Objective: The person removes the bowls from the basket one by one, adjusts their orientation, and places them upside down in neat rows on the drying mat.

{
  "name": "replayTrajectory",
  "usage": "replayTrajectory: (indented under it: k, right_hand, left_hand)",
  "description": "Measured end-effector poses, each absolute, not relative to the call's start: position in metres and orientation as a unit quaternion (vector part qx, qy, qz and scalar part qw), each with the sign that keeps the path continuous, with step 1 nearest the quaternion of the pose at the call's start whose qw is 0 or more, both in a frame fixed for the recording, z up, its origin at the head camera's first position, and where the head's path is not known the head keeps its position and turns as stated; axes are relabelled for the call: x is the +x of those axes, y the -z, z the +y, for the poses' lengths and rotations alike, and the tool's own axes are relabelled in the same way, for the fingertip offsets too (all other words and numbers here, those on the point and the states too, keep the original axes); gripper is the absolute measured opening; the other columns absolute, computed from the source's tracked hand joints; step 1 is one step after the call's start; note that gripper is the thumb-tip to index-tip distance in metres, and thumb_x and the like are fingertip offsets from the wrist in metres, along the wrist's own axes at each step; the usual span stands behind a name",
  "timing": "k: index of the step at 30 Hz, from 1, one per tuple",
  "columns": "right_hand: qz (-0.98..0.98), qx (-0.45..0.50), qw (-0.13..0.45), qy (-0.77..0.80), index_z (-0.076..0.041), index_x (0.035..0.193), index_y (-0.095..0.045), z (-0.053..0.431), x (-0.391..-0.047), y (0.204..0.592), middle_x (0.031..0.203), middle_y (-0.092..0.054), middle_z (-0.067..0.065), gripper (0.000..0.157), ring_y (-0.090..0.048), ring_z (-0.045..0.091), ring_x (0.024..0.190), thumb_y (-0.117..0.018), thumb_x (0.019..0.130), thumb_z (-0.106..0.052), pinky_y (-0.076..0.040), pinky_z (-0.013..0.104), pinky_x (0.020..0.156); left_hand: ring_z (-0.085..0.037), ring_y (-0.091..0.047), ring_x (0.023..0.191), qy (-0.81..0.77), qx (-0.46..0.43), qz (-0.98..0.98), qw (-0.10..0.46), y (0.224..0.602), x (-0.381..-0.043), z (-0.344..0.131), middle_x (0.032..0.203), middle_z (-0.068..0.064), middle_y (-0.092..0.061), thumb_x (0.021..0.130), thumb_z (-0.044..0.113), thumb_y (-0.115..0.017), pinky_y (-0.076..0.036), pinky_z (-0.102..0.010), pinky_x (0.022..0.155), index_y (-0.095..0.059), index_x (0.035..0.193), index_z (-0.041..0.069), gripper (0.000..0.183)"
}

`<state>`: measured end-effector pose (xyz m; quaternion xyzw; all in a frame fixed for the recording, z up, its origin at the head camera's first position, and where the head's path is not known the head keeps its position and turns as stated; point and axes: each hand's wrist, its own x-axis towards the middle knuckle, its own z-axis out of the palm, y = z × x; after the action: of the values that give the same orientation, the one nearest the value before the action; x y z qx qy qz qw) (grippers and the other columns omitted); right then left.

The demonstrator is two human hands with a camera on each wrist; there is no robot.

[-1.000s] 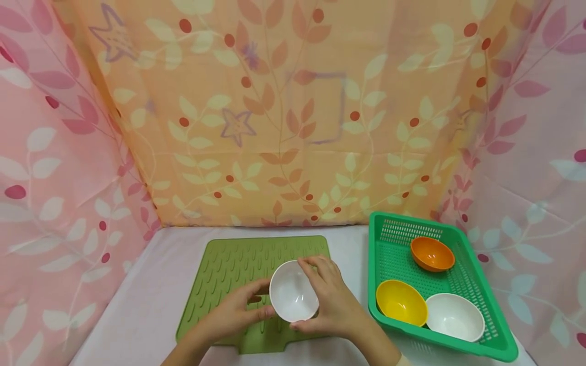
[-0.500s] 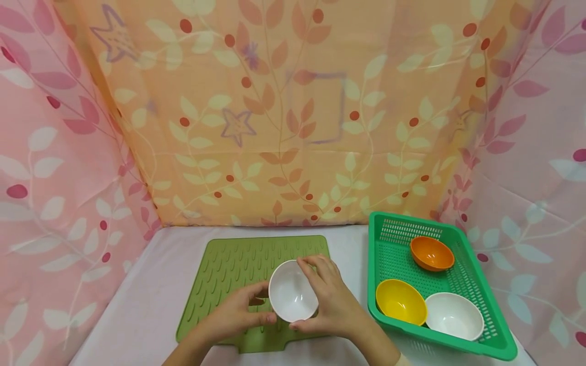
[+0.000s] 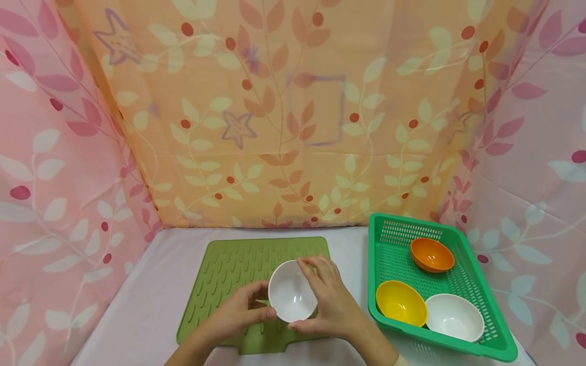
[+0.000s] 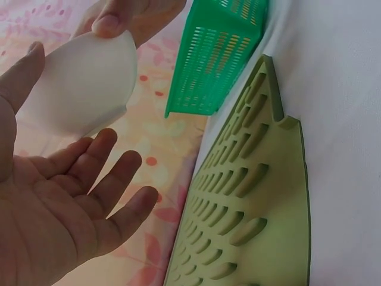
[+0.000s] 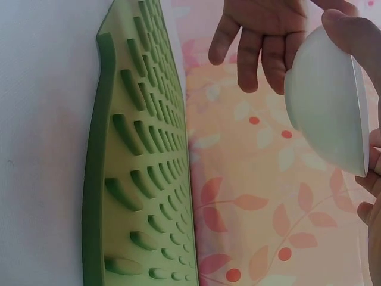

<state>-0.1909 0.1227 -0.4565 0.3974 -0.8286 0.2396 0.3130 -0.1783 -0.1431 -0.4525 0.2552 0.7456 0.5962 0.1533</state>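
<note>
Item in hand: one white bowl [image 3: 293, 295], located near centre, raised above the mat [image 3: 229, 274] with its mouth turned upward and toward the head camera. Both wrist views show its underside clear of the mat.

Right hand [image 3: 336, 302]: gripping the bowl from the right, thumb at the near side of the rim, fingers at the far side.

Left hand [image 3: 238, 307]: at the left of the bowl, palm toward it, fingers loosely extended and thumb apart from them. The thumb tip lies at the rim and the fingertips close by the base; whether they make contact cannot be told.

Mat: green, flat on the white cloth [image 3: 137, 305], covered with rows of raised ridges; a short tab projects from its near edge.

Basket [image 3: 372, 264]: green, perforated, standing to the right and apart from the mat. Contents, three bowls: an orange bowl [image 3: 432, 254] in the far part, leaning to one side; a yellow bowl [image 3: 400, 303] in the near left corner; a second white bowl [image 3: 455, 317] at the near right, just beside the yellow.

Surroundings: an orange leaf-patterned curtain [image 3: 274, 112] at the far side, with pink curtains [image 3: 59, 193] at left and right.
</note>
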Motion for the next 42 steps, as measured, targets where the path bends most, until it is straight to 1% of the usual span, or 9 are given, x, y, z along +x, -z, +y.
replayTrajectory:
  k: [9,16,18,21,24,27,30,36,42]
  right_hand:
    - [-0.823,0.395,0.329,-0.241,-0.001,0.153,-0.043,0.119,-0.193,0.460,0.148,-0.045,0.014,0.127,-0.038,0.035,0.139,-0.094,0.053,-0.061,-0.025,0.046,0.120]
    - [-0.832,0.390,0.316,-0.237,0.000,0.156,-0.038,0.117,-0.194,0.465,0.154,-0.041,0.013,0.126,-0.035,0.033,0.142,-0.083,0.065,-0.075,-0.020,0.042,0.124]
    - [-0.836,0.386,0.311,-0.237,-0.002,0.157,-0.036,0.117,-0.194,0.466,0.155,-0.040,0.013,0.125,-0.035,0.032,0.143,-0.081,0.067,-0.075,-0.019,0.042,0.124]
    - [-0.840,0.377,0.300,-0.249,-0.005,0.159,-0.034,0.117,-0.193,0.465,0.156,-0.040,0.011,0.124,-0.035,0.031,0.143,-0.086,0.066,-0.068,-0.021,0.044,0.123]
    - [-0.847,0.363,0.274,-0.276,-0.010,0.161,-0.030,0.117,-0.190,0.462,0.157,-0.040,0.008,0.122,-0.035,0.029,0.144,-0.090,0.067,-0.061,-0.028,0.050,0.119]
    - [-0.854,0.338,0.246,-0.310,-0.014,0.161,-0.030,0.117,-0.187,0.456,0.157,-0.041,0.004,0.117,-0.035,0.027,0.144,-0.087,0.071,-0.061,-0.036,0.057,0.113]
    - [-0.861,0.303,0.209,-0.351,-0.018,0.161,-0.031,0.117,-0.185,0.450,0.158,-0.040,-0.001,0.112,-0.036,0.025,0.144,-0.086,0.073,-0.060,-0.039,0.062,0.111]
    - [-0.858,0.221,0.108,-0.451,-0.026,0.159,-0.037,0.120,-0.179,0.440,0.160,-0.040,-0.007,0.099,-0.036,0.025,0.147,-0.087,0.077,-0.050,-0.037,0.067,0.111]
    - [-0.824,0.193,0.023,-0.532,-0.028,0.155,-0.043,0.124,-0.182,0.435,0.156,-0.048,-0.009,0.077,-0.041,0.025,0.146,-0.080,0.089,-0.040,-0.032,0.066,0.115]
  left_hand:
    - [-0.035,-0.067,0.108,-0.629,0.219,0.732,0.144,0.451,-0.177,-0.141,0.131,-0.023,-0.062,0.094,0.019,-0.077,-0.060,-0.031,0.084,-0.050,0.143,-0.006,0.061]
    - [-0.034,-0.067,0.102,-0.639,0.185,0.734,0.135,0.450,-0.177,-0.139,0.127,-0.022,-0.063,0.089,0.018,-0.081,-0.060,-0.033,0.081,-0.052,0.140,-0.005,0.063]
    - [-0.031,-0.065,0.103,-0.633,0.172,0.744,0.126,0.449,-0.178,-0.139,0.127,-0.020,-0.063,0.087,0.019,-0.083,-0.058,-0.037,0.085,-0.052,0.139,-0.003,0.065]
    - [-0.029,-0.062,0.108,-0.625,0.157,0.758,0.101,0.447,-0.178,-0.139,0.130,-0.018,-0.061,0.084,0.019,-0.085,-0.053,-0.045,0.092,-0.052,0.139,0.000,0.067]
    - [-0.029,-0.060,0.112,-0.618,0.143,0.770,0.074,0.446,-0.177,-0.139,0.134,-0.017,-0.060,0.081,0.018,-0.087,-0.052,-0.046,0.093,-0.053,0.138,0.004,0.068]
    - [-0.031,-0.059,0.113,-0.612,0.129,0.779,0.053,0.446,-0.177,-0.140,0.135,-0.014,-0.059,0.079,0.018,-0.090,-0.056,-0.042,0.085,-0.055,0.138,0.010,0.069]
    - [-0.031,-0.057,0.116,-0.593,0.120,0.796,0.024,0.445,-0.177,-0.141,0.135,-0.006,-0.060,0.074,0.020,-0.093,-0.055,-0.043,0.087,-0.057,0.137,0.018,0.072]
    - [-0.025,-0.055,0.122,-0.532,0.147,0.832,-0.047,0.445,-0.176,-0.142,0.134,0.013,-0.056,0.067,0.022,-0.098,-0.044,-0.053,0.104,-0.059,0.131,0.032,0.076]
    - [-0.020,-0.050,0.128,-0.499,0.183,0.841,-0.097,0.445,-0.175,-0.142,0.136,0.013,-0.052,0.066,0.010,-0.097,-0.044,-0.056,0.106,-0.057,0.128,0.036,0.078]
